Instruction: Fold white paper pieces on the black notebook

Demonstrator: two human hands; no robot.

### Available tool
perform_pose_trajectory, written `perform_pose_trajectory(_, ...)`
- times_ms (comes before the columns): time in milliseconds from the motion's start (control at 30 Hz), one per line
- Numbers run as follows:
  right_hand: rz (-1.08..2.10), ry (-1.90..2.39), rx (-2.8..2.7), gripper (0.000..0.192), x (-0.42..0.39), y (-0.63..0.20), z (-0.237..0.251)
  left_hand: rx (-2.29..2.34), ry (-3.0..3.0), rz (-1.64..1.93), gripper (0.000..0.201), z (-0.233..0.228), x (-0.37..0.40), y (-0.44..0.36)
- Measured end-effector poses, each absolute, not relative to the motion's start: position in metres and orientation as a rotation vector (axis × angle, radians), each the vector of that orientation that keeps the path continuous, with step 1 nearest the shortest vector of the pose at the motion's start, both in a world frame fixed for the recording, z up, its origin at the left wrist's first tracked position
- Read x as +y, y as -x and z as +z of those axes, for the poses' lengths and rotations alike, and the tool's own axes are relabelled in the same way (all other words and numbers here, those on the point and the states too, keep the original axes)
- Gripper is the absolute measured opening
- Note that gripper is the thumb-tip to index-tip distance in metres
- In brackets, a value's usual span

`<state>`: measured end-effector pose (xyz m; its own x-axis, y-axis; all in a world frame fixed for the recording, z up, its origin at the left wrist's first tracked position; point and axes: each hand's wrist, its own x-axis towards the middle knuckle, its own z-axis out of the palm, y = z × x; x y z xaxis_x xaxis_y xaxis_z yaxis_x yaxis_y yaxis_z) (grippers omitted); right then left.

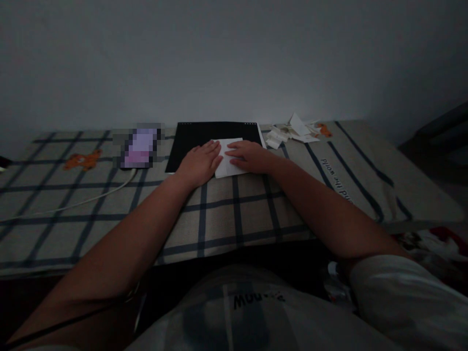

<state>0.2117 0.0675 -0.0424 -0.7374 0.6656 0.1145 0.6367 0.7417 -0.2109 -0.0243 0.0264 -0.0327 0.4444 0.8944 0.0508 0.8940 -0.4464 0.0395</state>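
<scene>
Paper: white sheet [229, 158] lay on a black board [204, 136].
Hands: left hand [199, 163] and right hand [248, 156] pressed flat, fingers extended, gripping nothing.

Paper sheet [229, 158] on mat [190, 141], scraps [292, 131] right.

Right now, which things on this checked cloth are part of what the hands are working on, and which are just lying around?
In use: white paper pressed flat by left hand and right hand; black sheet under it.

Lying about: paper scraps, phone, white cable.
</scene>
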Motion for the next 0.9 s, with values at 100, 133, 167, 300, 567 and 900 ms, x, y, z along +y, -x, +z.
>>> perform_pose_trajectory(100, 0.235, 1.024, -2.748, 0.050, 0.068, -0.211, -0.043, 1.647, -2.670, 0.088, 0.066, -0.033, 0.027, 0.025)
perform_pose_trajectory(133, 0.236, 1.025, -2.743, 0.049, 0.068, -0.211, -0.043, 1.646, -2.670, 0.085, 0.066, -0.034, 0.027, 0.025)
perform_pose_trajectory(167, 0.238, 1.029, -2.740, 0.049, 0.068, -0.211, -0.042, 1.646, -2.669, 0.080, 0.066, -0.034, 0.027, 0.024)
perform_pose_trajectory(300, 0.236, 1.035, -2.745, 0.049, 0.066, -0.211, -0.041, 1.638, -2.677, 0.061, 0.066, -0.034, 0.027, 0.024)
perform_pose_trajectory(567, 0.141, 1.085, -2.729, 0.045, 0.062, -0.206, -0.038, 1.643, -2.645, 0.010, 0.067, -0.032, 0.031, 0.024)
perform_pose_trajectory(900, -0.034, 1.222, -2.714, 0.049, 0.048, -0.189, -0.030, 1.608, -2.645, 0.045, 0.068, -0.035, 0.034, 0.026)
